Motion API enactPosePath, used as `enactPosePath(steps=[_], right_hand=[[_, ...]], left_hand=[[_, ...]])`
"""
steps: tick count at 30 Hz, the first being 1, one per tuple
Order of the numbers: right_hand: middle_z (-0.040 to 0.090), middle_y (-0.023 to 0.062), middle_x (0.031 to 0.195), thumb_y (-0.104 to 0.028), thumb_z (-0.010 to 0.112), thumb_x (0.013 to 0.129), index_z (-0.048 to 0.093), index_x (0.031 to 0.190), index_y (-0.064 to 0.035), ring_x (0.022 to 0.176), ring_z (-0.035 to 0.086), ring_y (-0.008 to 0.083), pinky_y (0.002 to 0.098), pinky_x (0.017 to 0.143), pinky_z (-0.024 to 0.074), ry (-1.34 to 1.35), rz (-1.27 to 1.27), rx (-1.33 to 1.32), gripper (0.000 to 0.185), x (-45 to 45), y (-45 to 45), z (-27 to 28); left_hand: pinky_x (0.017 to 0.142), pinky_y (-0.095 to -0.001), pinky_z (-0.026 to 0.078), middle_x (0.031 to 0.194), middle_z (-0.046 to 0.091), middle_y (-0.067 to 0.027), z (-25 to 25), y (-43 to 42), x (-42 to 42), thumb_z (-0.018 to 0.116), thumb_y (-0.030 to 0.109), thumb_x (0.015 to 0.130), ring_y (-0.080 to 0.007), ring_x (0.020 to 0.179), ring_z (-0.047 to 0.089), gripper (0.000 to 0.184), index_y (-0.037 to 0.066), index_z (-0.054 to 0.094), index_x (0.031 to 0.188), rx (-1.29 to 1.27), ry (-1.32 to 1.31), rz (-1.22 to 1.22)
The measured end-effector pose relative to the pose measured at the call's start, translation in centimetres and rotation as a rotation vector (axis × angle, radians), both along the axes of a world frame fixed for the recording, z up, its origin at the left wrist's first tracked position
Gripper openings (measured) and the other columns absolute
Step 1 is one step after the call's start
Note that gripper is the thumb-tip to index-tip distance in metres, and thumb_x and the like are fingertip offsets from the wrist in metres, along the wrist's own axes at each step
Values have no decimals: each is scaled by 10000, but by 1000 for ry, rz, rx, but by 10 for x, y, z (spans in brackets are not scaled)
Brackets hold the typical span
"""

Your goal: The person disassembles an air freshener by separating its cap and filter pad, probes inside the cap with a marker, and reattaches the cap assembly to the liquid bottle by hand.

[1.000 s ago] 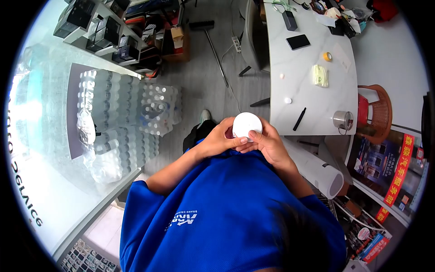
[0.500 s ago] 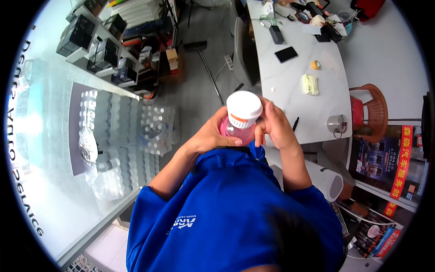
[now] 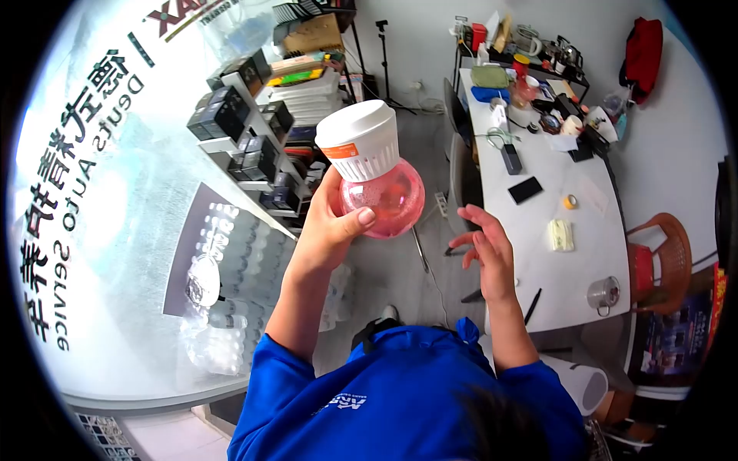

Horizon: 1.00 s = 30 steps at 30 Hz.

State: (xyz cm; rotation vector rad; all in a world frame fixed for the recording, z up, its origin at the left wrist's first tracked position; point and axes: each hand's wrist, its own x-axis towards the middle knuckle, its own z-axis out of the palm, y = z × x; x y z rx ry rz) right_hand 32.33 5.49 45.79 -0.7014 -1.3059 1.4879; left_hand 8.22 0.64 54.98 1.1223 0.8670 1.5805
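A round clear bottle of pink liquid (image 3: 388, 201) is gripped in my left hand (image 3: 324, 229), with the thumb across its front. Its tall white cap (image 3: 360, 138) has an orange label and leans up to the left. To the right of the bottle, my right hand (image 3: 490, 253) is raised with its fingers apart and nothing in them. The two hands do not touch.
At the right is a white table (image 3: 500, 246) with a black phone (image 3: 526, 190), yellow tape (image 3: 570, 201), a pale packet (image 3: 562, 235), a black pen (image 3: 533, 305) and a glass mug (image 3: 603, 293). Shelves of boxes (image 3: 238, 138) and bundled bottles (image 3: 246, 261) stand left.
My left hand has lifted the bottle up and forward, closer to the camera. My right hand has come away from it to the right. The view has tilted up to show more of the room.
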Motion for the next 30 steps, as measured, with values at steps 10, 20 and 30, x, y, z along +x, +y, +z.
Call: enactPosePath(steps=[10,20,30], right_hand=[[459,100,1398,-183,598,905,376,1419,-33,1038,595,147,202,708,469,54,34,112,579,7,5,19],[563,111,1287,-294,589,965,506,1346,1,1133,551,152,274,921,445,-31,126,353,489,-27,17,21],[607,108,1182,-315,466,1017,502,1255,19,1066,602,184,354,904,502,232,213,-230,412,-74,2,-42]], left_hand=[[997,-348,445,1216,582,-135,15,-12,-15,811,423,700,-206,1125,587,886,-34,399,1338,-116,67,-140],[962,-302,432,1153,595,-124,-10,6,-13,771,338,767,-184,1083,568,701,-49,475,1271,-558,468,-506],[857,-351,509,1072,637,-233,52,56,-16,810,546,625,-307,988,640,909,-61,492,1223,-608,1648,-257]])
